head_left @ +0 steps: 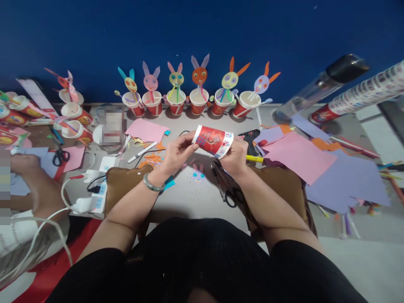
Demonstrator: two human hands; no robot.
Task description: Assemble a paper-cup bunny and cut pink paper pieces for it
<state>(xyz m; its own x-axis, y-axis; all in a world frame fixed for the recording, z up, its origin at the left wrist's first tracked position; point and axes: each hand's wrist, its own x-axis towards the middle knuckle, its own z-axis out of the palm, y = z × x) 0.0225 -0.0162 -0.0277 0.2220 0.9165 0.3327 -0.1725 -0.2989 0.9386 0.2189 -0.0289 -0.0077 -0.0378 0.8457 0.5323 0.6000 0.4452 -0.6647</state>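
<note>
Held on its side above the middle of the table is a red paper cup (211,139) with a gold pattern and a white printed band. My left hand (180,152) is closed on its narrower end, thumb on the front. At the wider end my right hand (237,156) grips it, with fingers partly hidden behind the cup. Below the cup lies a small purple paper rabbit face (198,175) with pink ears and blue eyes. Black-handled scissors (232,197) and a dark pen (217,174) rest by my right wrist, and a yellow marker (254,158) lies farther right.
Several rabbit-headed cups (198,103) line the blue wall. Pink paper (299,158) and purple paper (350,181) cover the right side, near a tall stack of cups (362,97). At left are a power strip (100,195) with cables and another person's hand (25,162).
</note>
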